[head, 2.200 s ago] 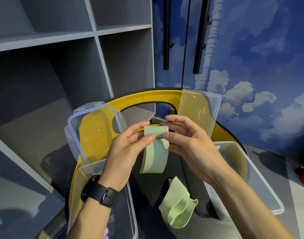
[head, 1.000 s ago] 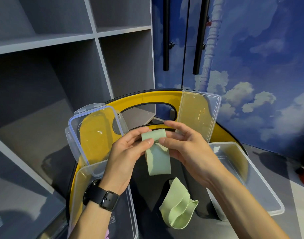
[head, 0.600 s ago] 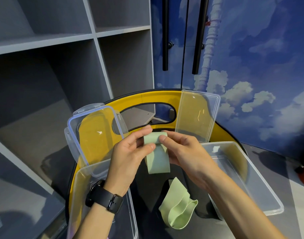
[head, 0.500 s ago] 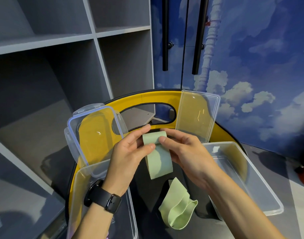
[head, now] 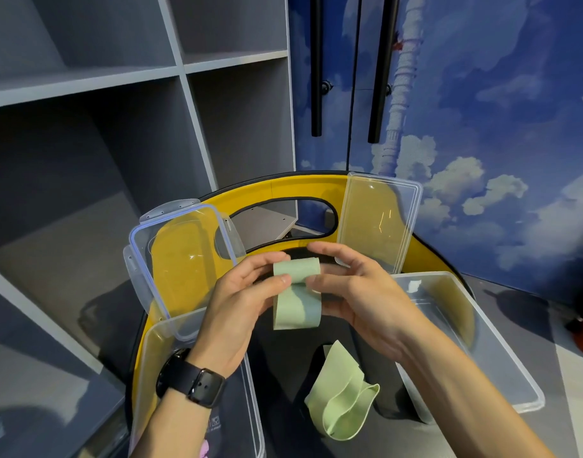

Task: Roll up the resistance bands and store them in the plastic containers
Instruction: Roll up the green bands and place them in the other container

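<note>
Grey shelving (head: 124,133) to the left, cloud-painted doors (head: 465,104) behind, a dark tabletop (head: 283,368) with a yellow rim (head: 303,186) below. Held above the tabletop between both hands: a pale green band (head: 296,289), its top wound into a small roll, a short flat tail hanging under it. Left hand (head: 240,309) pinching the roll's left end between thumb and curled fingers (head: 270,261); right hand (head: 356,292) pinching the right end with the thumb in front, the other fingers loosely spread behind. A second band (head: 341,403) lying crumpled on the tabletop, near the wrists. Clear tubs open on either side, left tub (head: 250,391) and right tub (head: 481,342), with a clip lid (head: 181,259) and a plain lid (head: 376,223) propped against the rim. Best kept tight from here: steady even tension on the tail, both edges squared so the roll does not cone out, thumbs walking the roll down turn by turn. Likely slippery and springy stuff, so no slack in the pinch until the tail is wound in. Then straight into a tub, seam down, to stop it uncoiling.
</note>
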`<action>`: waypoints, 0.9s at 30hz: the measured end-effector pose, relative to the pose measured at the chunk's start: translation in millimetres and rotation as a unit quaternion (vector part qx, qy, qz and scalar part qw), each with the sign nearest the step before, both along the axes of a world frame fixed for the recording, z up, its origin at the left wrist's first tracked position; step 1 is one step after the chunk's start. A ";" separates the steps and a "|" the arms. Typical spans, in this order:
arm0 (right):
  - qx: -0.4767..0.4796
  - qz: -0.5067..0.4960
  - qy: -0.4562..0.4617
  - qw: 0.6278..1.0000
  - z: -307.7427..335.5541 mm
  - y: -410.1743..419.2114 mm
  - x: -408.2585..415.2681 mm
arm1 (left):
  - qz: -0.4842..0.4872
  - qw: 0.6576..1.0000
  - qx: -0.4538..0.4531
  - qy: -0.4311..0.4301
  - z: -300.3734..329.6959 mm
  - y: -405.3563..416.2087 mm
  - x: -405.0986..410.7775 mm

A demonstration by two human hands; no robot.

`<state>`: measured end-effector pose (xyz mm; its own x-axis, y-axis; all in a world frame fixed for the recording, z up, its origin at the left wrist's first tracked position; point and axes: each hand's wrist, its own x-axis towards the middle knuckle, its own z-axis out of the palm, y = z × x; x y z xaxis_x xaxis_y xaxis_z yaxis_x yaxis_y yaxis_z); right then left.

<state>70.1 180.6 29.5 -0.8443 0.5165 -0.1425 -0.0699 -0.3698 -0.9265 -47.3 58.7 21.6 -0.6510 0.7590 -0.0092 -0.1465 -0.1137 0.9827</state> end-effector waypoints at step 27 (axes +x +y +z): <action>0.069 0.008 -0.029 0.997 -5.3 6.7 1.8 | -0.033 0.999 -0.025 -0.031 -4.2 -2.0 -7.3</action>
<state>71.9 187.3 24.2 -0.8446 0.5218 -0.1201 -0.0100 -0.2396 -0.9708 -54.6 56.7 17.3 -0.5969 0.7975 -0.0879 -0.2136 -0.0523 0.9755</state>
